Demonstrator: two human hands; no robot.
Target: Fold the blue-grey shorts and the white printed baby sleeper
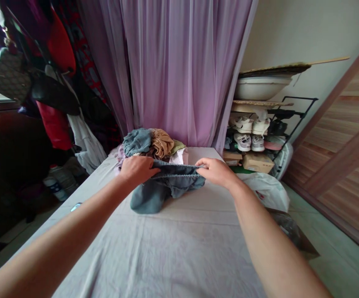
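Note:
My left hand (135,170) and my right hand (216,173) grip opposite ends of the waistband of a grey-blue denim garment (175,181), holding it taut just above the bed. Its lower part lies bunched on a pale lilac bed sheet (179,248), with the legs partly folded under. Behind my left hand stands a pile of folded clothes (153,142) in blue, tan, green and white. My hands are not touching that pile.
A sheer lilac curtain (179,70) hangs behind the bed. Bags and clothes hang at the left. On the right are a metal rack of shoes (249,134), a white plastic bag (268,191) and a wooden door (337,145). A small pale-blue object (75,206) lies by the bed's left edge.

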